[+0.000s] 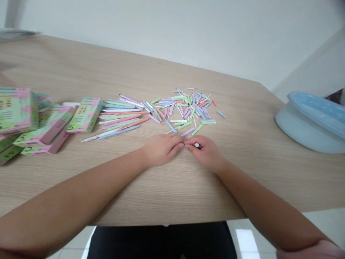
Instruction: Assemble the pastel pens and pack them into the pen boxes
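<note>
Small piece point(197, 145) in the right hand point(208, 153): whitish end, dark beside it. Just beyond the grip, short tubes point(187, 112): lilac, light green, blue, coral; white sticks point(191, 88) among them, some dark-tipped. Left of it, long pens point(122, 116): same pastels plus white. Farther left, boxes point(58, 122): green-and-pink blocks, dark print. Far right, round tub point(304, 127): pale blue, top brighter, lighter mottling. Beneath, tabletop point(172, 190): beige woodgrain.

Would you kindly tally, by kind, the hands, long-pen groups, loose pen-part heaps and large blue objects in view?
Left hand and right hand: 2
Group of long pens: 1
Heap of loose pen parts: 1
Large blue object: 1
Total: 5
</note>
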`<state>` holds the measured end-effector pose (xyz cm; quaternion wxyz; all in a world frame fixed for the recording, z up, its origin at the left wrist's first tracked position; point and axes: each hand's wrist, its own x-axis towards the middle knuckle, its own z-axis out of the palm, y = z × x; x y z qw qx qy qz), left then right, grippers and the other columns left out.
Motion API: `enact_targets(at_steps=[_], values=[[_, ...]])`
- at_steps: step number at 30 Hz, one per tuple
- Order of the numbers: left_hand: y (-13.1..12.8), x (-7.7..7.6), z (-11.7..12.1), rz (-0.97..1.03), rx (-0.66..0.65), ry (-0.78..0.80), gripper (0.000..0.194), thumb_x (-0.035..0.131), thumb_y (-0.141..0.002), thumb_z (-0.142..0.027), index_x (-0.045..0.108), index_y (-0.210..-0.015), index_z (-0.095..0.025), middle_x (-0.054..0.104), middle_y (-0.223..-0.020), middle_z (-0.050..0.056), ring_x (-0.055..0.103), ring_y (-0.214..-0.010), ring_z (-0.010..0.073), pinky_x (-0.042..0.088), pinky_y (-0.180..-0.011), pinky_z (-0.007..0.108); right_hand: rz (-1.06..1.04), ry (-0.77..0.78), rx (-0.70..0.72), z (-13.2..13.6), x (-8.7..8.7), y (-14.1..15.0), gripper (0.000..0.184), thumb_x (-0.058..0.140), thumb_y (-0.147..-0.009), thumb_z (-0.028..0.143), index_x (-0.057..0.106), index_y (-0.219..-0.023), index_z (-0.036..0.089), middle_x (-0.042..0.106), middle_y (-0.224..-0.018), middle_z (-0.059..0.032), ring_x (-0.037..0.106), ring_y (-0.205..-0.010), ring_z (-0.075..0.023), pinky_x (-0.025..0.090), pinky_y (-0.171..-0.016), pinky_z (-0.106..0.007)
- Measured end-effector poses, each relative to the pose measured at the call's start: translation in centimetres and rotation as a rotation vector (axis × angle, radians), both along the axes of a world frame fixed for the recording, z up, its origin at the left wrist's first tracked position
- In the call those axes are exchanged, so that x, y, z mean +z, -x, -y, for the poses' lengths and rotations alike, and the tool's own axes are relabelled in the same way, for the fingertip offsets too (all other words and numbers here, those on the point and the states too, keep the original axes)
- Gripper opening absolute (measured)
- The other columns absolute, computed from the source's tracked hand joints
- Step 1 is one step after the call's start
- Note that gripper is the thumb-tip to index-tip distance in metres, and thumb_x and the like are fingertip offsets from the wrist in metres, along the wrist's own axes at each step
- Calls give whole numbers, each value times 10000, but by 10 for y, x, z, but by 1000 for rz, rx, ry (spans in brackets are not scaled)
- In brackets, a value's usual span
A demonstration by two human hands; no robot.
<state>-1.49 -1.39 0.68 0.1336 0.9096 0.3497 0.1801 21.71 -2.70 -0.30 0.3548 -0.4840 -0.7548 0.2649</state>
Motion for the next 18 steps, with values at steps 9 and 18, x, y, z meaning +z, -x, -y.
enact_targets(at_steps=[9, 18], values=[[3, 4, -2, 92, -97, -31, 405, 360, -1092, -432, 601, -876, -189, 639, -830, 32, 612, -778, 170, 412, -698, 299, -59, -91, 137, 12, 12, 5, 154, 735, -923, 240, 810, -1027, 326, 804, -978, 4, 731, -891, -198, 556, -809, -357], [3, 3, -1, 131, -91, -111, 379, 447, -1050, -389, 587, -763, -187, 629, -751, 21, 589, -698, 152, 377, -640, 288, -49, -79, 201, 20, 21, 7, 194, 687, -948, 245, 767, -1115, 305, 773, -1083, -32, 712, -961, -208, 571, -756, -336]])
